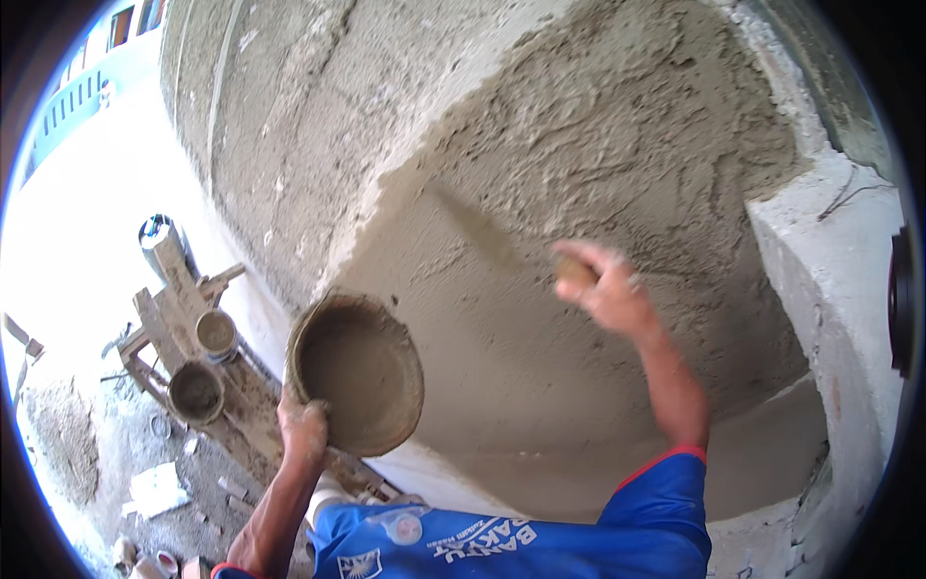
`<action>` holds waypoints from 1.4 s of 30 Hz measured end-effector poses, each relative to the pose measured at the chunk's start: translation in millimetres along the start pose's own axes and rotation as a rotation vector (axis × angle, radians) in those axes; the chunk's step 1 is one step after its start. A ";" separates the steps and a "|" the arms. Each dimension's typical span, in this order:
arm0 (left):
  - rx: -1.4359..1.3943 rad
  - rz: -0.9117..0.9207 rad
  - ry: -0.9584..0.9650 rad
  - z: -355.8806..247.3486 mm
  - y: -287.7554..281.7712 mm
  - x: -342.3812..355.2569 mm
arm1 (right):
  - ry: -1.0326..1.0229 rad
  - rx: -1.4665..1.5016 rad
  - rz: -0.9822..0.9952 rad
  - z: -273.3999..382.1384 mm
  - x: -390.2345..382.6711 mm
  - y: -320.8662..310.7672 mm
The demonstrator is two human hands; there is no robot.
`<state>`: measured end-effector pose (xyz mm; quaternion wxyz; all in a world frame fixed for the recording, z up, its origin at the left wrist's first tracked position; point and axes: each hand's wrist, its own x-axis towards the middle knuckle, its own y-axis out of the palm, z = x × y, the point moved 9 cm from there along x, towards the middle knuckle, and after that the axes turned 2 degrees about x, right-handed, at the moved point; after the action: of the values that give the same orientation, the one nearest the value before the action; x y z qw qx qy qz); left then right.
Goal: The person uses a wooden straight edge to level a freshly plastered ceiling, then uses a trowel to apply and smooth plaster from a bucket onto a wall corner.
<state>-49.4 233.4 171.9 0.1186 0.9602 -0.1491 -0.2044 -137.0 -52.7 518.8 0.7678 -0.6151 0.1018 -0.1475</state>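
Observation:
My left hand (pixel 304 429) grips the rim of a round, mortar-caked bowl (pixel 362 376), tilted against the wall's lower left part. A thin layer of wet grey mortar coats its inside. My right hand (pixel 610 289) is closed round the wooden handle of a pointed trowel (pixel 479 230), whose blade is smeared by motion and points up and left. The blade is over the freshly plastered wall (pixel 502 338); whether it touches the surface I cannot tell. Rough, ridged mortar (pixel 637 116) covers the wall's upper right, while smoother mortar lies lower down.
A wooden plank scaffold (pixel 246 405) stands at the left, bearing two mortar-stained buckets (pixel 196 393). Below lie a sand heap (pixel 63 434), a white sack (pixel 156 490) and scattered rubble. A pale concrete ledge (pixel 820 232) juts out at the right.

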 end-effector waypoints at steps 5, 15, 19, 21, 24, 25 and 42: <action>0.023 0.050 0.011 -5.8 21.5 3.6 | -0.193 -0.446 0.081 -13.4 -44.2 138.2; -0.109 0.106 -0.060 -17.0 65.1 -13.0 | -0.184 -0.139 0.361 -30.5 -75.4 267.8; 0.075 0.139 -0.037 -22.9 81.7 -22.8 | -0.193 0.055 0.155 -47.8 -90.9 238.6; -0.056 0.159 -0.012 -37.0 74.2 -27.4 | -0.254 0.010 0.117 -19.1 -84.1 204.3; -0.121 0.147 0.014 -33.8 78.1 -34.1 | -0.172 -0.053 0.173 -29.9 -84.0 187.6; -0.115 0.133 -0.004 -28.7 80.5 -38.6 | -0.164 -0.079 0.158 -32.4 -87.3 171.3; -0.062 -0.030 0.022 -0.1 76.2 -96.4 | -0.104 -0.142 -0.721 -68.3 -52.3 -204.0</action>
<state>-151.6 195.0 228.4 0.1470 0.9603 -0.1270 -0.2002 -229.7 -137.5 701.1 0.6262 -0.6697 -0.1505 -0.3697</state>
